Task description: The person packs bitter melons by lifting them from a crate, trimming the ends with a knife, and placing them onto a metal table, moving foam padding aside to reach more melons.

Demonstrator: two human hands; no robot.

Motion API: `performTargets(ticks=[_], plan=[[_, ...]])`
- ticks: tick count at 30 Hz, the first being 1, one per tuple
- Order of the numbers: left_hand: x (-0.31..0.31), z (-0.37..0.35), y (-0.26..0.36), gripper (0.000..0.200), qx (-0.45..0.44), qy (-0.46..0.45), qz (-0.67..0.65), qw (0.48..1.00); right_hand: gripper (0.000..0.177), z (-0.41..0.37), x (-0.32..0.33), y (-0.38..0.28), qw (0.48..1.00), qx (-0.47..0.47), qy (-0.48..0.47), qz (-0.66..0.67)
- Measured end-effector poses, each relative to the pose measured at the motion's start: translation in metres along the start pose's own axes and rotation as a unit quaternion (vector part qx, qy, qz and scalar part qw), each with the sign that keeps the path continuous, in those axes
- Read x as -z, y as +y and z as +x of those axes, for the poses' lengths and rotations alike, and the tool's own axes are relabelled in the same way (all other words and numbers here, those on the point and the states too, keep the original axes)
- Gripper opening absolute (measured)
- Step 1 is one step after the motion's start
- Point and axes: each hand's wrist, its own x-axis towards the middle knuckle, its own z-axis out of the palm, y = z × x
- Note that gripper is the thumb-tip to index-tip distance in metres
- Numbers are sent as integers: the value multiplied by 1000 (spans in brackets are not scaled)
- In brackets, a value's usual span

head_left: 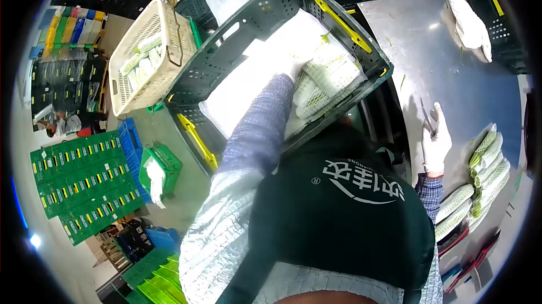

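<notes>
My left hand, in a white glove, reaches into a dark green plastic crate lined with white paper. It rests beside pale green gourds in white foam netting, stacked at the crate's right end. Its fingers merge with the bright paper, so I cannot tell whether it grips one. Over the metal table, my gloved right hand is closed round a thin, dark, blade-like tool, index finger stretched forward. More netted gourds lie in a pile near that hand, at the table's right side.
A cream basket holding netted gourds stands left of the crate. White cloth or paper lies on the table's far end. Green crates are stacked on the floor at left, near a small green bin. Another person is farther left.
</notes>
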Motion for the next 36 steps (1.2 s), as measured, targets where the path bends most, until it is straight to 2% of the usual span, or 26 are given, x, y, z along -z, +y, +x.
performTargets(ticks=[2,4,5,7,10,12,15,17,18,20,21,22,24,27,29,31,32,34,36], plan=[[10,8,1,49,-5,-1,55,998,58,1,-3,-8,1000,12,-10,7],[24,16,-6,51,-10,-19,46,999,55,-4,-11,-9,999,11,-11,45],[34,16,-12,53,-18,-24,4,1000,53,-5,-9,-12,998,28,-20,45],[50,5,-20,55,-35,-39,-122,991,60,-13,-12,-8,992,-36,-55,104],[66,-24,-20,59,-59,-89,-322,940,58,-12,-15,-4,996,-16,-53,75],[71,-45,-8,61,-85,-119,-373,916,55,2,-13,-16,996,27,-56,69],[68,-83,45,68,-113,-168,-334,921,46,41,-16,-63,994,100,-37,-1],[61,-107,74,74,-126,-182,-294,930,43,65,-26,-99,977,206,39,-28],[58,-119,85,78,-132,-190,-275,933,39,74,-29,-115,971,238,30,21],[57,-139,98,84,-143,-201,-234,941,44,91,-34,-154,956,288,22,53],[57,-142,101,88,-149,-203,-212,944,53,97,-38,-172,950,310,23,36],[59,-140,96,92,-172,-206,-194,944,55,100,-45,-179,945,326,19,15],[62,-148,90,95,-212,-162,-140,953,60,106,-57,-184,928,373,18,12],[71,-157,93,91,-270,-86,147,948,56,125,-89,-150,957,288,-30,-20],[90,-152,94,87,-214,-147,96,961,29,130,-105,-114,985,173,-14,8],[83,-160,88,80,-203,-107,-82,970,28,125,-101,-117,986,115,-31,113],[85,-158,92,80,-219,-101,-50,969,26,122,-104,-121,966,156,-41,200],[83,-151,98,79,-279,-104,-55,953,26,119,-91,-150,910,28,-225,346],[77,-138,102,75,-346,-86,-51,933,24,109,-84,-173,794,-86,-366,477]])
